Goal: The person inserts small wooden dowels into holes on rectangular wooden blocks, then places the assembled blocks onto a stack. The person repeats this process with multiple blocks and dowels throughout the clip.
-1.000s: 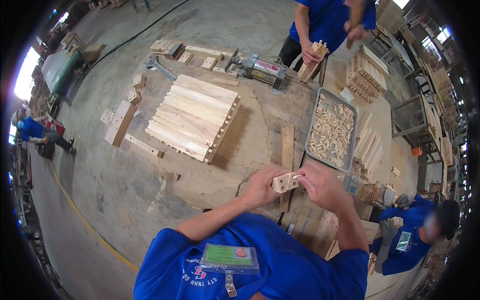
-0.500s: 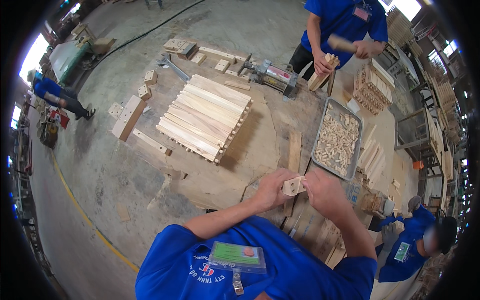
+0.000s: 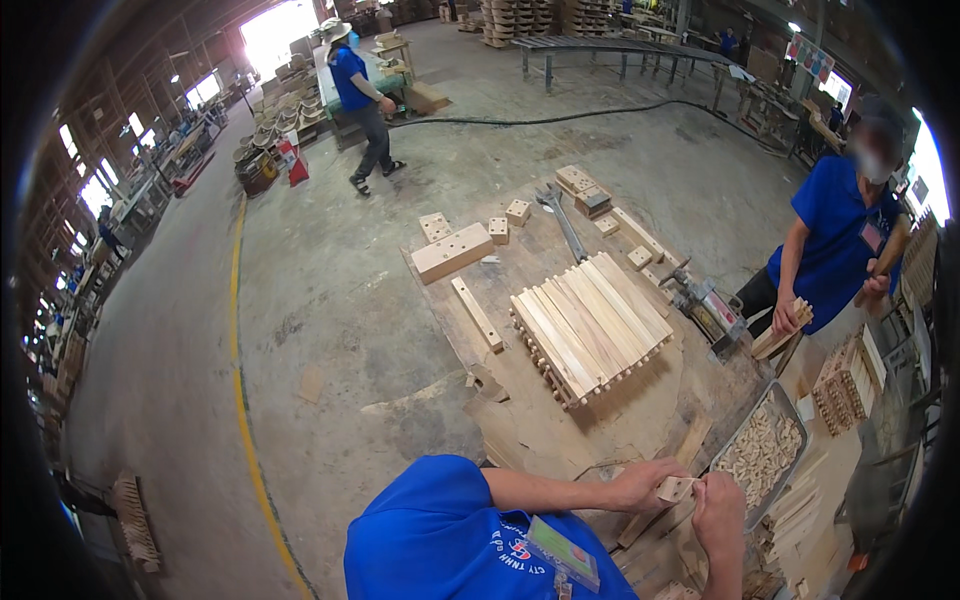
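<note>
A small pale wooden block (image 3: 674, 489) with holes in its face is held over the near right part of the worktable. My left hand (image 3: 643, 485) is closed around its left side. My right hand (image 3: 720, 512) is closed at its right end, fingertips pinched against the edge; whether a dowel sits between them is too small to tell. Just right of my hands, a metal tray (image 3: 742, 425) holds many short wooden dowels (image 3: 762, 448). Beyond them lies a stack of wooden slats (image 3: 595, 325) with dowels sticking out of the ends.
A wrench (image 3: 565, 225), a long drilled block (image 3: 452, 253) and a metal cylinder clamp (image 3: 710, 312) lie on the worktable (image 3: 640, 425). At right, a co-worker (image 3: 840, 230) holds slats and a mallet (image 3: 890, 245). Another person (image 3: 362, 100) is on the floor, far left.
My view has swung up and left, so the scene sits lower and further right. Both hands stay on the block. The co-worker's mallet is now raised upright near the shoulder.
</note>
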{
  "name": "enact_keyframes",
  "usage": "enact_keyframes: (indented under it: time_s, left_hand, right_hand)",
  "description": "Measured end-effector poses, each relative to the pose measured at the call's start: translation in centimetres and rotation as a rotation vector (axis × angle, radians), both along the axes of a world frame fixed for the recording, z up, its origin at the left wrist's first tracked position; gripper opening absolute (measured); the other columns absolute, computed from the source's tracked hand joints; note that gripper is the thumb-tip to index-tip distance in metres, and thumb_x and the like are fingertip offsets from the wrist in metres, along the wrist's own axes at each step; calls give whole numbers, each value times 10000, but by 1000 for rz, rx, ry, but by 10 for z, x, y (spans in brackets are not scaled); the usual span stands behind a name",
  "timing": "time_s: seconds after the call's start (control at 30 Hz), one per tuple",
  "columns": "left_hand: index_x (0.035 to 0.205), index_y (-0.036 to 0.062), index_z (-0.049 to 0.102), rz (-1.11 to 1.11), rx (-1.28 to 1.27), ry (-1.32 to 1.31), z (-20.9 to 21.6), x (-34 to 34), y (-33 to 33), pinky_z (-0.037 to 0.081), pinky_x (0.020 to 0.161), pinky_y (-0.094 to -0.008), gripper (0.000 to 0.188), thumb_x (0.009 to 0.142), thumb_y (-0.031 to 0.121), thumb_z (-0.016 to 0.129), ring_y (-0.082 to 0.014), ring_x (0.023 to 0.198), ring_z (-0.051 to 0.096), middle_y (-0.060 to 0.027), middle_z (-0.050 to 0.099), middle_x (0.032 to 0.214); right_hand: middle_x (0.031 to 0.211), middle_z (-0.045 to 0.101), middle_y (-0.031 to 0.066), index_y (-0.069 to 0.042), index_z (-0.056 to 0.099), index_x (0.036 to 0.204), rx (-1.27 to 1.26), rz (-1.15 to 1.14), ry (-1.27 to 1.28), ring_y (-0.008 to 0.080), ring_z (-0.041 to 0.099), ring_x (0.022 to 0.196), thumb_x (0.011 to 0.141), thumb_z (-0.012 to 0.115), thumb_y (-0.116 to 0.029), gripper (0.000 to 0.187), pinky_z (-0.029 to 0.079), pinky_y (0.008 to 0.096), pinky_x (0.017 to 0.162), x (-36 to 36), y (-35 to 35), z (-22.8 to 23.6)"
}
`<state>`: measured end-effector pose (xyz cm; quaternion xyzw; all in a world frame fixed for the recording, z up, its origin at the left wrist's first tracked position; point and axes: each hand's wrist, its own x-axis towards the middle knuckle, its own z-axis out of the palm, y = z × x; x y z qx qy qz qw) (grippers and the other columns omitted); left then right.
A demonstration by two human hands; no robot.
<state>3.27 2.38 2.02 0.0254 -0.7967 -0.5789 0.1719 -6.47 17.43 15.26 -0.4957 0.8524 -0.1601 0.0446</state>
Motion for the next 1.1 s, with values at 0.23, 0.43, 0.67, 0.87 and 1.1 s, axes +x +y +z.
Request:
enact_keyframes:
  time_s: [0.23,0.43,0.67,0.87,1.1]
  left_hand:
    - [1337,149,681,37,18,45,-3,-3,-3,555,955,-424,488,905,320,829,-341,1112,692,-90,687,1207]
    - [1339,134,678,61,144,1,-7,-5,-6,548,981,-401,480,941,358,828,-321,1144,694,-108,697,1256]
    - [1358,115,653,17,121,-41,-6,0,-7,538,1008,-420,503,940,337,821,-339,1179,677,-144,691,1262]
    - [1318,111,689,72,136,16,-11,-7,-1,576,937,-390,515,879,286,893,-244,1065,727,-108,754,1185]
    - [1262,103,714,58,139,-19,-10,-11,-6,579,912,-414,458,862,246,886,-337,1051,728,-137,733,1110]
  right_hand:
    - [820,612,40,-22,675,1063,-303,-303,-522,195,592,657,1043,621,-143,134,483,362,603,-29,23,-19]
    - [855,609,12,-78,588,1335,-833,-619,-1383,60,525,596,1083,592,-189,275,441,227,468,-25,33,-11]
    - [803,625,42,-77,582,1216,-691,-374,-1193,63,503,540,1087,636,-231,208,441,216,452,-11,39,2]
    - [797,675,48,-56,658,1128,-508,-420,-1062,72,568,622,1034,710,-156,147,466,255,524,-16,38,20]
    - [890,713,77,-28,730,1139,-166,22,-387,205,695,818,973,732,-80,173,542,358,713,-7,-12,58]
